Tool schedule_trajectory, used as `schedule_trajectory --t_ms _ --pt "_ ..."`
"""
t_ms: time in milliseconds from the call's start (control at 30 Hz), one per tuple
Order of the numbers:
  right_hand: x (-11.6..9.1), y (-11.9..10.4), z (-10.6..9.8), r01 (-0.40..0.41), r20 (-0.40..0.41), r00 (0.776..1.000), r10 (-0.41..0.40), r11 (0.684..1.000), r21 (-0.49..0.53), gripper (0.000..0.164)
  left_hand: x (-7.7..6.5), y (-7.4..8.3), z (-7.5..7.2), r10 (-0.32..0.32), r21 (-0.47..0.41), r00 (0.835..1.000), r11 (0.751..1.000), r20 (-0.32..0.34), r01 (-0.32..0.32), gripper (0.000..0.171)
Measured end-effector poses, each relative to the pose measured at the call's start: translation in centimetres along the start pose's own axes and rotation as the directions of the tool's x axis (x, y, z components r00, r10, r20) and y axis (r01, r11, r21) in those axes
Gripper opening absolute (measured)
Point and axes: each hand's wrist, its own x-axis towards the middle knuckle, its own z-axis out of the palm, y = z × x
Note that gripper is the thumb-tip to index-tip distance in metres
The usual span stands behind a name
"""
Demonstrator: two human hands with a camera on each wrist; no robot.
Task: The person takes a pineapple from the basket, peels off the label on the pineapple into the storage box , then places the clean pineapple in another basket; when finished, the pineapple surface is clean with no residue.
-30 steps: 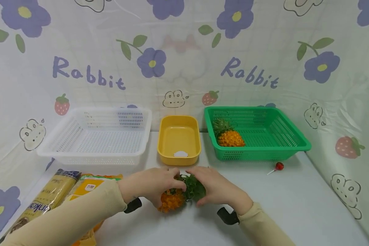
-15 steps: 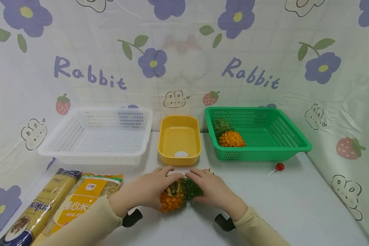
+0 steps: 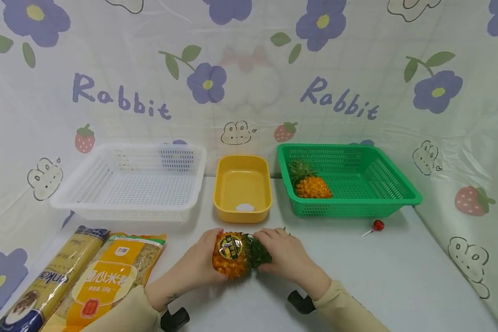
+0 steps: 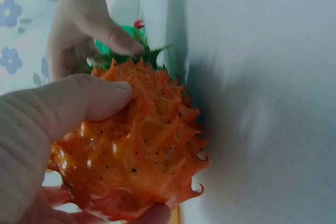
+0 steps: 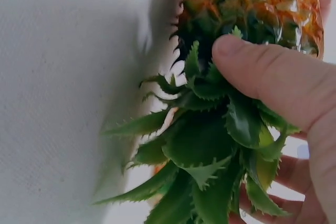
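A toy-like pineapple (image 3: 237, 267) with an orange spiky body and a round black-and-gold label lies sideways between both hands, over the front middle of the table. My left hand (image 3: 201, 258) grips the body from the left; the thumb (image 4: 100, 98) lies across the spiky skin (image 4: 147, 135) in the left wrist view. On the other side, my right hand (image 3: 285, 254) holds the green leafy crown (image 5: 205, 129), its thumb (image 5: 247, 56) pressing where leaves meet body. The fingers behind the crown are partly hidden by the leaves.
Behind the hands stand a white basket (image 3: 128, 213), a yellow tub (image 3: 242, 216) and a green basket (image 3: 348, 207) with another pineapple (image 3: 312, 186) inside. A red lollipop (image 3: 378, 225) lies at the right. Two food packets (image 3: 50, 276), one noodle-like and long, lie at the left.
The pineapple has been turned so its label faces up into view. My left hand has shifted from over the body to its left side. The left forearm has drawn back, uncovering more of the packets.
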Motion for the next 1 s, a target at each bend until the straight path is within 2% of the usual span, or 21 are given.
schedule_trajectory --t_ms 167,433,533,667,733,800,900,1000 --pt "0.3 -0.1 0.3 -0.071 -0.031 0.997 0.071 0.997 -0.011 0.070 1.3 -1.0 0.0 0.036 -0.052 0.999 0.998 -0.026 -0.038 0.095" --pt "1.2 0.2 0.6 -0.150 -0.069 0.987 0.147 0.988 -0.044 0.072 3.2 -2.0 0.1 0.042 -0.096 0.998 0.994 -0.036 -0.045 0.097" --pt "1.4 0.4 0.3 -0.169 -0.025 0.985 0.168 0.985 -0.034 0.075 3.6 -2.0 0.1 0.058 -0.093 0.997 0.994 -0.047 -0.062 0.095" --pt "1.6 0.1 -1.7 -0.200 0.064 0.979 0.195 0.976 0.088 0.076 3.8 -1.9 0.0 0.080 -0.088 0.995 0.993 -0.052 -0.084 0.094" --pt "2.0 -0.2 -3.1 -0.181 0.050 0.983 0.175 0.970 0.164 0.067 3.8 -1.9 -0.1 0.081 -0.091 0.996 0.992 -0.044 -0.084 0.094" --pt "2.6 -0.6 -4.3 -0.133 -0.006 0.991 0.137 0.968 0.213 0.051 3.8 -1.9 -0.2 0.075 -0.094 0.997 0.993 -0.035 -0.078 0.094" --pt "4.0 -1.5 -5.6 -0.050 -0.084 0.994 0.071 0.971 0.232 0.030 3.8 -1.9 -0.3 0.077 -0.106 0.997 0.991 -0.030 -0.079 0.093" --pt "5.6 -2.3 -5.8 0.004 -0.078 0.997 0.013 0.977 0.211 0.023 3.8 -1.9 -0.3 0.083 -0.118 0.996 0.989 -0.028 -0.085 0.091"
